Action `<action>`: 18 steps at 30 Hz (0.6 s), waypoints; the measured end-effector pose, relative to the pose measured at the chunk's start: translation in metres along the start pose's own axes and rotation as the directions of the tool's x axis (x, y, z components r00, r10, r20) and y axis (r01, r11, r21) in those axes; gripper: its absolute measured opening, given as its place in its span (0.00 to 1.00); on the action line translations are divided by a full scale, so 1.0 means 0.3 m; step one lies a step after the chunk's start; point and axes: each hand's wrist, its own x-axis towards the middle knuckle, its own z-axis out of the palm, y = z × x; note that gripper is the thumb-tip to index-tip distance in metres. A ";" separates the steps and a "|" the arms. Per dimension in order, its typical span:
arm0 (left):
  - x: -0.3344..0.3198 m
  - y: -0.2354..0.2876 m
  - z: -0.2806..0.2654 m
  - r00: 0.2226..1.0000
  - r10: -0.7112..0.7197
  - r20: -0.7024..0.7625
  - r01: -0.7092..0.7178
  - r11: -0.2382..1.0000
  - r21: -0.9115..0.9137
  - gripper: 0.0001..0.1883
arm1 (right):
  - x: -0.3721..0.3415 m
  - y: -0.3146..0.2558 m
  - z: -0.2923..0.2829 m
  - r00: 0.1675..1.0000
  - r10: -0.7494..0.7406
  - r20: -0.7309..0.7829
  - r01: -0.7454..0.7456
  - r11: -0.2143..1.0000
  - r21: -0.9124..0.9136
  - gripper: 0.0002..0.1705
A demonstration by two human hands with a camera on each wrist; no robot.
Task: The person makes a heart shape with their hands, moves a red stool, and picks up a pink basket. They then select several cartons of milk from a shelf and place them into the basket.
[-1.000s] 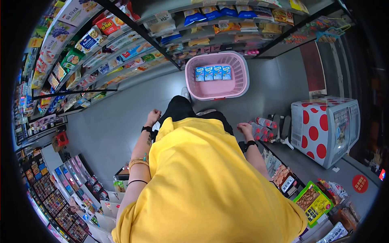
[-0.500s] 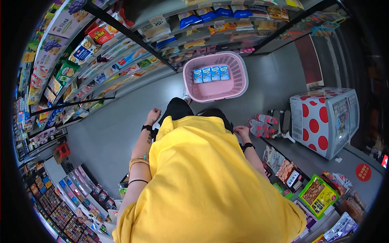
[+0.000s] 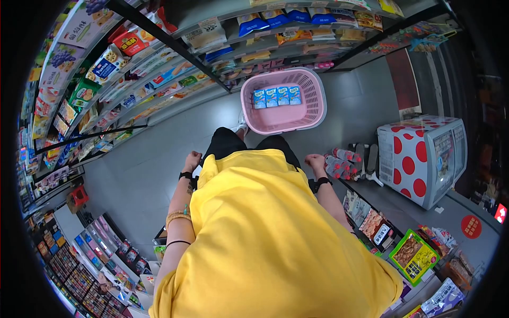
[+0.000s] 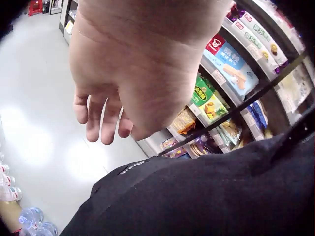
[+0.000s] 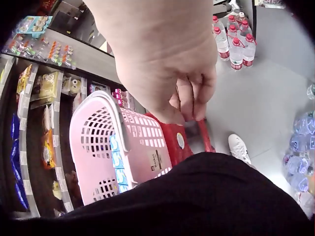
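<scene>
My left hand [image 3: 193, 160] hangs beside the black-clad thigh with nothing in it; in the left wrist view its fingers [image 4: 107, 130] droop loosely, apart from each other. On the other side my right hand [image 3: 315, 161] hangs by the right thigh, its fingers [image 5: 186, 101] loosely curled and holding nothing. Ahead of the feet stands a pink plastic basket [image 3: 275, 121] with slotted walls. Several blue-and-white cartons [image 3: 271, 97] lie in a row inside it. The right wrist view shows the basket's pale handle [image 5: 120, 129] and a red support [image 5: 173, 138] beside it.
Stocked snack shelves [image 3: 159, 66] run along the left and front. To the right are shrink-wrapped water bottles [image 3: 339, 164] with red caps and a polka-dot freezer [image 3: 408, 164]. Packaged snacks [image 3: 414, 257] sit behind on the right. A white shoe [image 5: 239, 147] rests on the grey floor.
The legs have shifted beneath the body, and the right hand has moved a little outward and up in view. The camera has turned slightly; basket and cartons stay together as before.
</scene>
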 end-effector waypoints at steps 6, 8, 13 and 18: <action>0.014 -0.065 0.022 1.000 0.010 -0.007 -0.009 0.998 0.061 0.24 | 0.031 -0.034 0.022 1.000 0.011 0.018 -0.010 0.999 -0.032 0.05; 0.020 -0.024 0.013 1.000 0.025 -0.012 -0.023 0.991 0.135 0.23 | 0.063 0.002 0.030 1.000 0.014 0.012 -0.014 1.000 -0.023 0.05; 0.015 0.088 -0.038 0.990 0.109 -0.092 -0.102 0.992 0.074 0.19 | 0.095 0.063 0.037 0.998 0.051 0.025 -0.052 0.998 0.022 0.04; 0.015 0.138 -0.067 0.994 0.071 -0.082 -0.070 0.997 0.018 0.16 | 0.093 0.069 0.048 0.998 0.039 0.055 -0.042 0.998 0.051 0.04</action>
